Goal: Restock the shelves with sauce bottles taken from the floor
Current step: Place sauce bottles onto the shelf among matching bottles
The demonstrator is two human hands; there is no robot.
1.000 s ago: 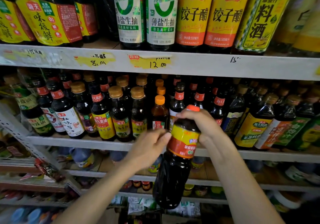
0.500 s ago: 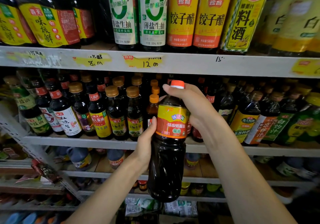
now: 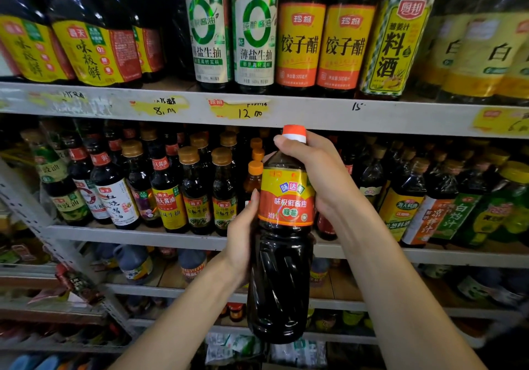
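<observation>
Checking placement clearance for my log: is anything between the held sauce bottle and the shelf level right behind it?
Yes. Standing bottles fill the front row of that shelf, with orange-capped bottles right behind the sauce bottle. The upper shelf's edge is level with its cap. No open slot shows there.

A sauce bottle [image 3: 282, 269] is being held upright in front of the middle shelf [image 3: 137, 236], its cap reaching the front edge of the top shelf [image 3: 329, 117]. It is being gripped at its left side by the left hand [image 3: 242, 238] and round its neck by the right hand [image 3: 315, 172]. Small bottles [image 3: 197, 195] are being carried in rows on the middle shelf behind it, and tall bottles [image 3: 254, 34] on the top shelf above.
</observation>
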